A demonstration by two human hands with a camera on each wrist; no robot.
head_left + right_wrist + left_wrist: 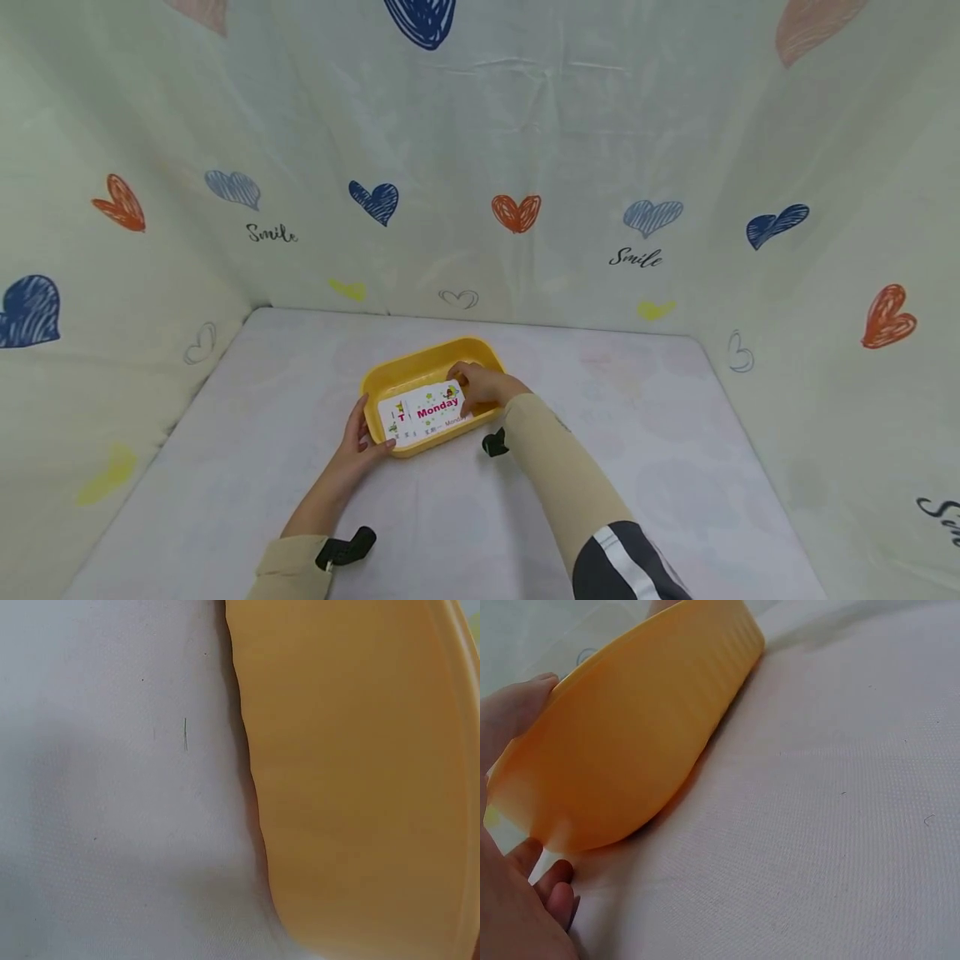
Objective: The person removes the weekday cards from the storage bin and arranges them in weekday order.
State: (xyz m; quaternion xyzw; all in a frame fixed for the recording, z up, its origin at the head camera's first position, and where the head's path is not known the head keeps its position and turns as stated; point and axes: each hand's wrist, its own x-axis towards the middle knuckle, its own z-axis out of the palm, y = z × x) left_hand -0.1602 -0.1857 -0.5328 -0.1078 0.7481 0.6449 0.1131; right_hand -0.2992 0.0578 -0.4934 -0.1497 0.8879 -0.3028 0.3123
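A yellow plastic tray (417,369) sits tilted slightly to the table's line, and its outer wall fills much of both wrist views. Inside it lies a white card (417,422) printed "Monday" in pink, with small coloured pictures and further text. My left hand (356,444) grips the tray's left end, thumb over the rim and fingers round the outside. At the card's right end my right hand (482,388) reaches into the tray, fingers curled and seeming to pinch the card's edge. The right wrist view shows the tray wall (360,772), with the fingers out of sight.
A white cloth-like cover lies over the table (645,450). Behind and at both sides hangs a pale curtain (450,125) printed with hearts and "Smile". Each wrist carries a black strap mount (347,550).
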